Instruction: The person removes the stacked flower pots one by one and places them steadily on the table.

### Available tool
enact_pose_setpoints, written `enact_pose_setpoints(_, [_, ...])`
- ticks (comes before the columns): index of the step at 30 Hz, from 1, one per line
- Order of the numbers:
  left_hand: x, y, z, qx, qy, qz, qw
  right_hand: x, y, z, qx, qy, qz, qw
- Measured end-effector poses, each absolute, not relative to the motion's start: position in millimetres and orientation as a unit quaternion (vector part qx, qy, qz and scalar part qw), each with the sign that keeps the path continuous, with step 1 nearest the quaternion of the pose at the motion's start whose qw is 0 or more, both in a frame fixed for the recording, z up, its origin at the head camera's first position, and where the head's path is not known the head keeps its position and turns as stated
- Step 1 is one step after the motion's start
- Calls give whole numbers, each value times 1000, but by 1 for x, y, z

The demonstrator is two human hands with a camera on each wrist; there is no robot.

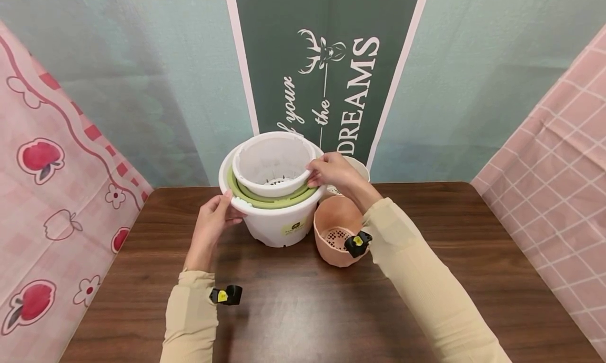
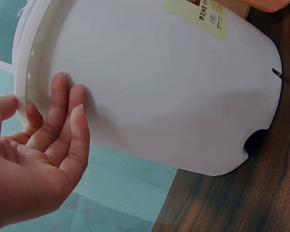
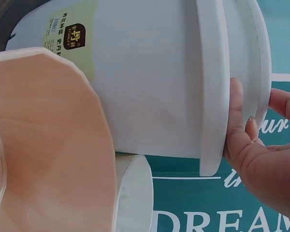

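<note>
A large white flowerpot (image 1: pixel 276 229) with a yellow-green label stands on the table. Nested inside it are a green pot (image 1: pixel 270 201) and, on top, a smaller white pot (image 1: pixel 274 160) with a slotted bottom that rises above the big rim. My left hand (image 1: pixel 215 218) holds the large pot's rim at its left front, the thumb at the rim and the other fingers under it along the outer wall. At the right side, my right hand (image 1: pixel 331 171) pinches the small white pot's rim, one finger lying low beside the big pot's rim.
Right of the stack, a peach-coloured pot (image 1: pixel 338 231) with a perforated bottom leans open toward me. Behind it is a cream pot (image 1: pixel 357 167), partly hidden by my right arm. A green curtain (image 1: pixel 326 16) hangs along the table's back edge; pink cloths flank both sides.
</note>
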State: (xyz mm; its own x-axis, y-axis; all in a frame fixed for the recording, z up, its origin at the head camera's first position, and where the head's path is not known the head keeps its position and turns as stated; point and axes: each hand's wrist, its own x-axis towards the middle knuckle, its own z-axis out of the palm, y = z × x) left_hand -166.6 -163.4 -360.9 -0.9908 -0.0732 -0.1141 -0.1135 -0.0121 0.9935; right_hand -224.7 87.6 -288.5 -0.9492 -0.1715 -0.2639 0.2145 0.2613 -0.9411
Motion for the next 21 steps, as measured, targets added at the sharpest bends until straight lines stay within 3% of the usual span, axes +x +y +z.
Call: enact_pose_setpoints(21, [-167,-162,-360,-68,706,705,8,-223,91,-287,-12,760,-626,175])
